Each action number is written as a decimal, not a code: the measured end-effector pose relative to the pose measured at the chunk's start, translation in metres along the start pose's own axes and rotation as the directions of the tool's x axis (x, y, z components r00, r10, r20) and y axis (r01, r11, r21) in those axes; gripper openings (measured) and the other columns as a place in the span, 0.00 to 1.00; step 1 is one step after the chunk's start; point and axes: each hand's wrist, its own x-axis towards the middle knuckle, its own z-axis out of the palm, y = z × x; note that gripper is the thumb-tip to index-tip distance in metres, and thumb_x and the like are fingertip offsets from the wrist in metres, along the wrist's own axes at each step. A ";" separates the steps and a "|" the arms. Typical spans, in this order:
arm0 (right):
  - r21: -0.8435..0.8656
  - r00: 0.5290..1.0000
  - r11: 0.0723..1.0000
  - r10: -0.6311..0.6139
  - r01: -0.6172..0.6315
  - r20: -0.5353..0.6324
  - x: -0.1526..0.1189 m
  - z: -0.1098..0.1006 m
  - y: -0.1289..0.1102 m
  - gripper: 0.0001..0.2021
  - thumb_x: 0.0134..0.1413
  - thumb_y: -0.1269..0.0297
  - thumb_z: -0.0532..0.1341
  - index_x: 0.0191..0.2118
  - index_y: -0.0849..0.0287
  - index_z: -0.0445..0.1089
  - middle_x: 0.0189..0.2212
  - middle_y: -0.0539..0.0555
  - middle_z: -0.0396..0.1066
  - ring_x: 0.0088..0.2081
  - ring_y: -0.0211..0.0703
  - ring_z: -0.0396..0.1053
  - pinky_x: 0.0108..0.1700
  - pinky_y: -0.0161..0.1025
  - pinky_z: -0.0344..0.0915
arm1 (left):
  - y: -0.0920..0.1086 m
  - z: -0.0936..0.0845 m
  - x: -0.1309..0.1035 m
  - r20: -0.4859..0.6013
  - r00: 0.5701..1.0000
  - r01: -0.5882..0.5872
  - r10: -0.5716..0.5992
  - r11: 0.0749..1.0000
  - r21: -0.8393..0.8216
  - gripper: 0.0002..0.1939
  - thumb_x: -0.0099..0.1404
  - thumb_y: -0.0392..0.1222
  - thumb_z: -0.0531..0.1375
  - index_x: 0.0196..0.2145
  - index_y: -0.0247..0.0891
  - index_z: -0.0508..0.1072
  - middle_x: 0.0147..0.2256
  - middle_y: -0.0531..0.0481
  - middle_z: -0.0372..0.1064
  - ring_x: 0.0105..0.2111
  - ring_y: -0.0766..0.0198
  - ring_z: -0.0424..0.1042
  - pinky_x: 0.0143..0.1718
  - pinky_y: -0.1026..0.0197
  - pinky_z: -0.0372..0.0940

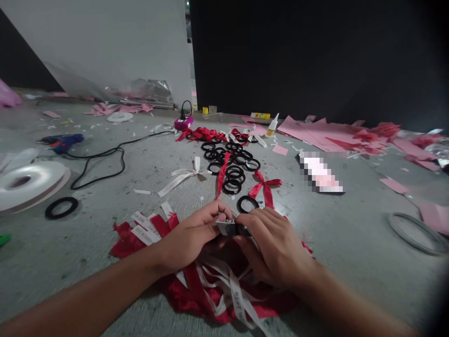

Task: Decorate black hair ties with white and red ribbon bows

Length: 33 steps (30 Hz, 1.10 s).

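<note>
Both hands meet at the centre, over a pile of red ribbon (178, 299) and white printed ribbon (238, 295). My left hand (192, 236) pinches the left end of a small silvery metal piece (227, 228). Closed around its dark right end is my right hand (277, 243); part of that end is hidden by the fingers. A single black ring (247, 204) lies just beyond the fingertips, near a red bow (265, 187). More black rings (234, 174) are heaped farther back, with a red ribbon strip (223, 174) across them and a white bow (191, 174) to their left.
On the left are a ribbon spool (42, 182), a black ring (61, 208) and a blue glue gun (65, 142) with a black cord. A phone (321, 175), glue bottle (272, 125), pink paper (315, 133) and grey ring (417, 234) lie right. Dark panels stand behind.
</note>
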 end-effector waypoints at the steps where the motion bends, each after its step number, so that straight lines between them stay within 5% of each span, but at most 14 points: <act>1: -0.005 1.000 1.000 0.005 -0.005 0.003 0.000 0.000 0.000 0.08 0.63 0.66 0.52 0.41 0.63 0.65 0.29 0.56 0.69 0.30 0.45 0.63 0.33 0.43 0.58 | 0.000 0.000 0.000 -0.001 1.000 -0.012 0.012 1.000 0.011 0.07 0.69 0.44 0.55 0.36 0.39 0.62 0.24 0.57 0.57 0.24 0.71 0.55 0.26 0.67 0.50; 14: -0.045 0.997 0.996 0.079 -0.080 -0.014 -0.002 0.001 -0.001 0.07 0.62 0.67 0.52 0.40 0.62 0.65 0.28 0.54 0.68 0.28 0.43 0.62 0.31 0.42 0.56 | -0.006 -0.007 -0.005 -0.114 0.990 -0.078 0.086 0.994 0.079 0.15 0.68 0.55 0.54 0.42 0.40 0.64 0.26 0.55 0.61 0.25 0.70 0.57 0.26 0.67 0.53; 33: -0.105 0.992 0.987 0.119 -0.124 -0.051 0.000 0.001 -0.005 0.06 0.61 0.66 0.52 0.37 0.61 0.64 0.27 0.53 0.67 0.27 0.43 0.61 0.31 0.42 0.56 | -0.006 -0.004 -0.001 -0.094 0.986 -0.134 0.140 0.989 0.067 0.15 0.67 0.54 0.56 0.39 0.39 0.64 0.25 0.55 0.62 0.24 0.70 0.57 0.25 0.67 0.53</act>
